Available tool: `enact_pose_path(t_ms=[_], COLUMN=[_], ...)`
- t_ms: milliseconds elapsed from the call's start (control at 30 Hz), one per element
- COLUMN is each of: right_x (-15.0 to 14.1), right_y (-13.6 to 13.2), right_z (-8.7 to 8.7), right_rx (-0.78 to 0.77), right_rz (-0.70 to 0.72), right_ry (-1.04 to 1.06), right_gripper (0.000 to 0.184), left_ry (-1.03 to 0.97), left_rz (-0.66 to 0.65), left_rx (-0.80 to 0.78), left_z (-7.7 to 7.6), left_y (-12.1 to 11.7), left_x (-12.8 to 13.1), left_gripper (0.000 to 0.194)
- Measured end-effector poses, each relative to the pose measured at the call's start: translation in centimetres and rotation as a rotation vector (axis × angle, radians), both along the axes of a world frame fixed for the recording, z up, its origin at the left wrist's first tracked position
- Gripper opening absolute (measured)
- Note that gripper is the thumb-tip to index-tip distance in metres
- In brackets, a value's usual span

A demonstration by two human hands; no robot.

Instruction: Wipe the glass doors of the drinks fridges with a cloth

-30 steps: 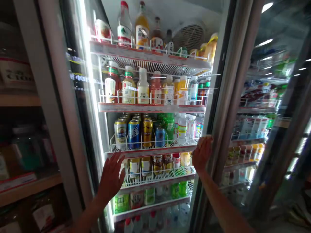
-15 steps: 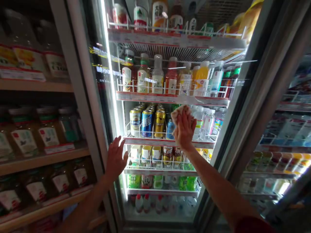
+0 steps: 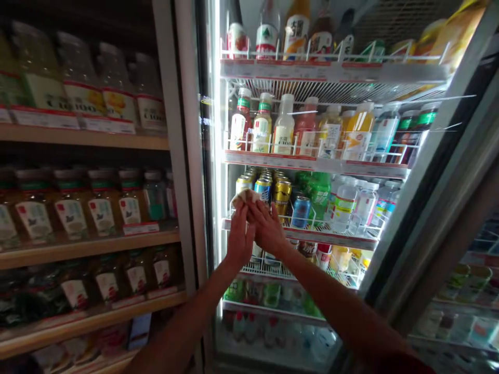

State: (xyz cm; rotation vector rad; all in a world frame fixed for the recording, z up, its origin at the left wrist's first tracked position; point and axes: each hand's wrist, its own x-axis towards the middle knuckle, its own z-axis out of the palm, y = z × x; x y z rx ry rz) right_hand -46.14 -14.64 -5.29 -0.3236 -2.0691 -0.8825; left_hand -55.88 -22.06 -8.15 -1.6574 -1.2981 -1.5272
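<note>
A pale, crumpled cloth (image 3: 245, 196) is held between both hands in front of a lit drinks fridge. My left hand (image 3: 238, 240) has its fingertips on the cloth's near side, its fingers close together and pointing up. Beside it, my right hand (image 3: 268, 226) lies over the cloth's right part, fingers bent onto it, the two hands touching. Behind them, through the fridge's glass, stand a gold can (image 3: 282, 194) and a blue can (image 3: 301, 211). Parts of the cloth are hidden by the fingers.
Wooden shelves (image 3: 97, 242) with rows of bottled drinks rise on the left, past a metal door frame (image 3: 175, 130). Wire fridge shelves (image 3: 335, 75) hold several bottles and cans. A dark door edge (image 3: 424, 208) slants down on the right, with another fridge beyond.
My right hand has moved left and slightly down with the cloth. My left hand, open and apart before, has come over to meet it at the cloth. The view has turned left.
</note>
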Motion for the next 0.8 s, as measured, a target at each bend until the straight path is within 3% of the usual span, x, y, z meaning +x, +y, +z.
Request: enact_pose_path(t_ms=[100, 167, 267, 333, 400, 467, 500, 633, 700, 800], right_x=[5.4, 9.7, 14.8, 16.6, 17.3, 17.4, 17.3, 17.1, 17.1, 17.3], right_y=[1.1, 2.6, 4.8, 5.8, 6.1, 6.2, 6.1, 6.1, 6.1, 6.1], right_z=[1.4, 3.2, 5.3, 5.4, 4.7, 3.9, 3.7, 3.6, 3.7, 3.7], right_rx=[0.075, 0.084, 0.043, 0.017, 0.011, 0.023, 0.028, 0.021, 0.015, 0.026], right_rz=[-0.051, -0.157, -0.306, -0.329, -0.316, -0.302, -0.301, -0.314, -0.312, -0.295], right_ry=[-0.009, 0.174, 0.467, 0.506, 0.491, 0.480, 0.480, 0.492, 0.500, 0.498], right_gripper=[0.044, 0.045, 0.047, 0.048, 0.048, 0.048, 0.048, 0.047, 0.048, 0.049], left_ry=[0.016, -0.033, 0.020, 0.246, 0.552, 0.690, 0.669, 0.261, 0.369, 0.714], left_rz=[0.074, 0.192, 0.297, 0.221, 0.106, 0.104, 0.148, 0.399, 0.357, 0.209], left_rx=[0.071, 0.154, 0.200, 0.144, 0.086, 0.081, 0.096, 0.222, 0.231, 0.151], left_z=[2.4, 3.2, 2.0, 0.1, -1.7, -2.1, -1.7, 0.5, 0.4, -0.2], left_y=[1.8, 2.8, 4.2, 4.6, 4.5, 4.1, 3.9, 3.7, 4.0, 4.4], left_x=[-0.6, -1.0, -0.4, 0.6, 0.9, -0.2, -1.1, -3.5, -2.8, -1.6], left_gripper=[0.056, 0.059, 0.061, 0.056, 0.050, 0.046, 0.046, 0.052, 0.053, 0.041])
